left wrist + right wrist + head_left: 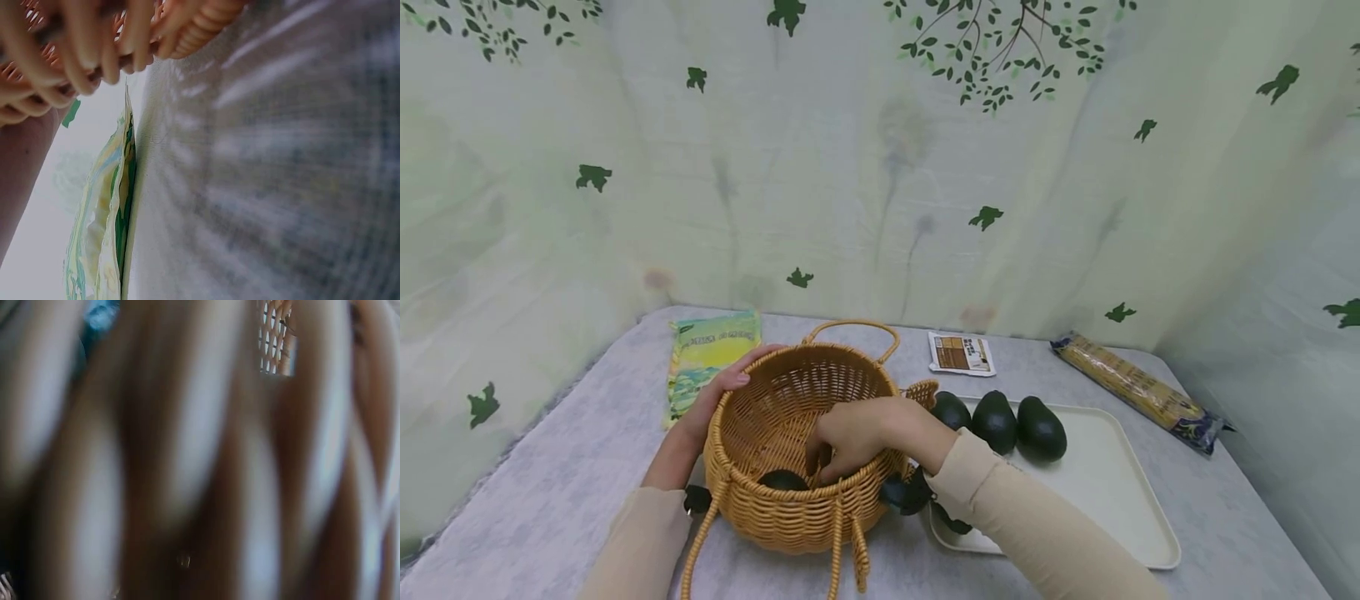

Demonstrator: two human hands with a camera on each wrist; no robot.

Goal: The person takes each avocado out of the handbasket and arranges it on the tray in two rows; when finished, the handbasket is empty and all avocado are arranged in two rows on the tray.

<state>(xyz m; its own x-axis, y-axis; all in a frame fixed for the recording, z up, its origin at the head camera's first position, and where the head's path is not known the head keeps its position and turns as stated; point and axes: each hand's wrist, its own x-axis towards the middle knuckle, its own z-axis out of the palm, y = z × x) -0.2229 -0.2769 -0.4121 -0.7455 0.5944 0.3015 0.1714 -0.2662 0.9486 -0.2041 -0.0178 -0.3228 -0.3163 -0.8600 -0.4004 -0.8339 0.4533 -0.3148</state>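
Observation:
A round wicker basket (790, 521) with looped handles stands tilted toward me. My left hand (718, 398) holds its left side, with the thumb at the rim. My right hand (853, 437) reaches down inside the basket with bent fingers, near its front wall. Beside those fingers a dark avocado (783, 480) shows low in the basket. The front wall hides the right fingertips, and I cannot tell whether they hold anything. Wicker strands fill the blurred right wrist view; the left wrist view has the basket's weave (125, 44) across its top.
To the right, a white tray (1120, 492) carries several avocados (995, 422), partly behind my right forearm. A yellow-green packet (715, 346) lies behind my left hand. Farther back are a small white-brown packet (961, 354) and a long golden package (1131, 387). A leaf-patterned curtain (880, 167) surrounds the table.

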